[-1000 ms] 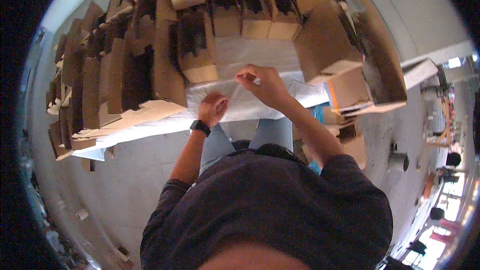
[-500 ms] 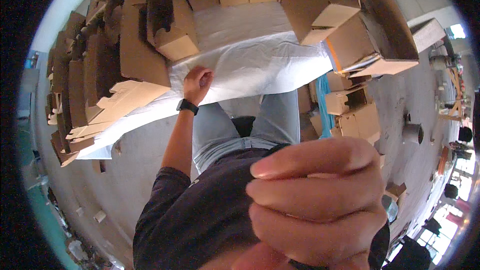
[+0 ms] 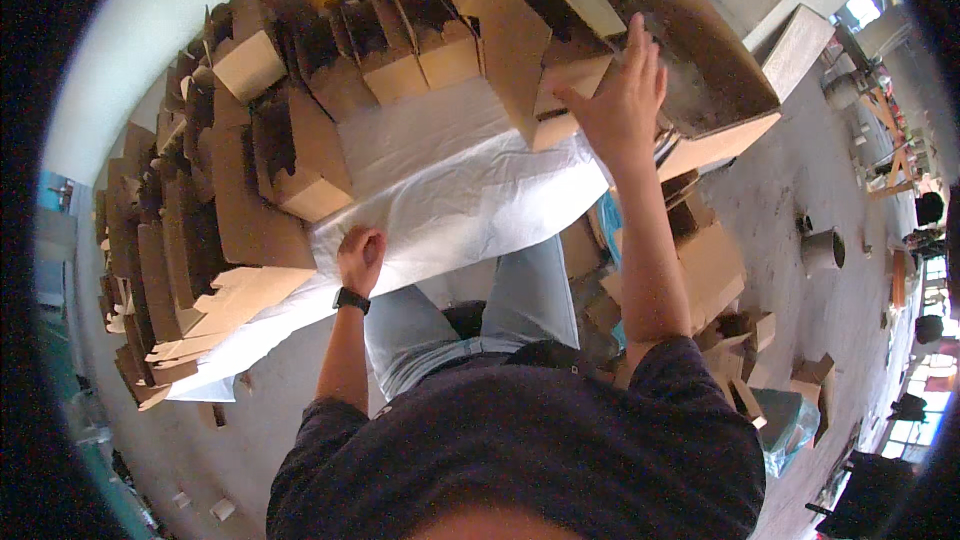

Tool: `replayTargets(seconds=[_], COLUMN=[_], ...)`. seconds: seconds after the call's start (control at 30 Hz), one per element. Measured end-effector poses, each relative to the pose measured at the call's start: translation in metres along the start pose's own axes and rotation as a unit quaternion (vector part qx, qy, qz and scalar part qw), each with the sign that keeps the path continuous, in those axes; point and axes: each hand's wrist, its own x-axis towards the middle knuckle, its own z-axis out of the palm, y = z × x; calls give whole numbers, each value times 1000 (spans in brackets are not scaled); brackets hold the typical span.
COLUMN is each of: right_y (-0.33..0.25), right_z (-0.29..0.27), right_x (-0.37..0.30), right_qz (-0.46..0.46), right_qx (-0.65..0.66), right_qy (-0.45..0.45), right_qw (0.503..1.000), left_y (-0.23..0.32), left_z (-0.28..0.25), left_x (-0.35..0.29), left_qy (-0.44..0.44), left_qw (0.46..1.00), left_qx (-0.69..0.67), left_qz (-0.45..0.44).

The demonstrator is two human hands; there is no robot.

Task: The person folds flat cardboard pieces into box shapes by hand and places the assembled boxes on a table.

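My right hand (image 3: 622,105) is raised with fingers spread over the near side of a large open carton (image 3: 720,145) on the right, beside a smaller cardboard box (image 3: 568,70). It holds nothing that I can see. Curled fingers close my left hand (image 3: 361,252), which rests at the near edge of the white sheet (image 3: 440,185) covering the table; whatever it may hold is hidden. A dark watch (image 3: 351,300) is on that wrist. Close by on the left stands an open-topped cardboard bin (image 3: 318,195).
Rows of open cardboard bins (image 3: 180,250) fill the left side, with several more bins (image 3: 400,45) at the back. Below the table on the right are cardboard boxes (image 3: 708,265), blue plastic (image 3: 609,225) and a grey cylinder (image 3: 824,250) on the floor.
My right hand has swung from close in front of the camera, fingers curled, out to the right-hand carton and opened. My left hand stays curled on the sheet; the view has shifted.
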Motion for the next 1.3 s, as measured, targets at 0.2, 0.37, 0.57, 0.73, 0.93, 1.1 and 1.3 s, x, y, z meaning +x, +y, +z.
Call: replayTargets(seconds=[0.2, 0.37, 0.57, 0.73, 0.93, 1.1, 1.3], right_y=[2, 1, 14, 7, 4, 18, 86], right_z=[43, 55, 62, 52, 34, 17, 8], right_x=[-3, -5, -9, -15, -64, -166, -291], right_qz=[29, -1, 6, -8, -24, -43, 136], right_qx=[-42, 16, -60, -50, 40, 63, 71], right_qy=[-2, 83, 107, 134, 117, 11, -161], right_qw=[999, 996, 992, 990, 992, 997, 975], left_y=[6, -18, 5, -7, -2, -6, -4], left_z=[-4, 1, 0, 6, 0, 4, 2], left_x=[2, -9, -1, -3, 0, 0, -2], left_qy=[-10, -13, -5, -2, -14, -7, -19], left_qw=[999, 999, 999, 999, 1000, 999, 999], left_qx=[-14, -4, -43, -50, 7, -34, -46], left_qz=[-30, -47, -13, -10, 19, 13, -4])
